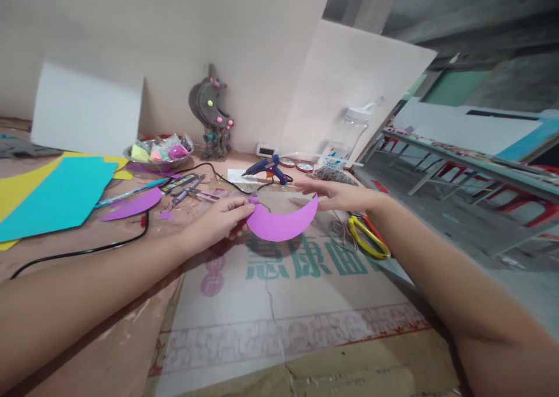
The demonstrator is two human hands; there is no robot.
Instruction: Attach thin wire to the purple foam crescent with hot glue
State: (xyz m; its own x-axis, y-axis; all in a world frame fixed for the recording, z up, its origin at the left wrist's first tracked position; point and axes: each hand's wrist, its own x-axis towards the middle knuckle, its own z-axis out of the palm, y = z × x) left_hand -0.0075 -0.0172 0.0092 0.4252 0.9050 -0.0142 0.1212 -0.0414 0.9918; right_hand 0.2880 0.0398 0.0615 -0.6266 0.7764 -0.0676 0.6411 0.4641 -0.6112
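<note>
My left hand (pixel 222 221) pinches the left tip of a purple crescent-shaped foam piece (pixel 282 222), held just above a printed cardboard sheet (pixel 279 304). A small purple ball (pixel 254 198) sits at that tip by my fingers. My right hand (pixel 338 194) reaches forward with its fingers stretched out; it touches or hovers at the crescent's right tip and points toward the blue hot glue gun (pixel 268 168) lying farther back.
Yellow-handled scissors (pixel 369 237) lie right of the crescent. Another purple crescent (pixel 133 206), teal and yellow foam sheets (pixel 52 196), pens and a black cable (pixel 100 247) lie at left. A bowl of coloured pieces (pixel 158 153), a grey moon decoration (pixel 210 109) and a plastic jar (pixel 349 132) stand behind.
</note>
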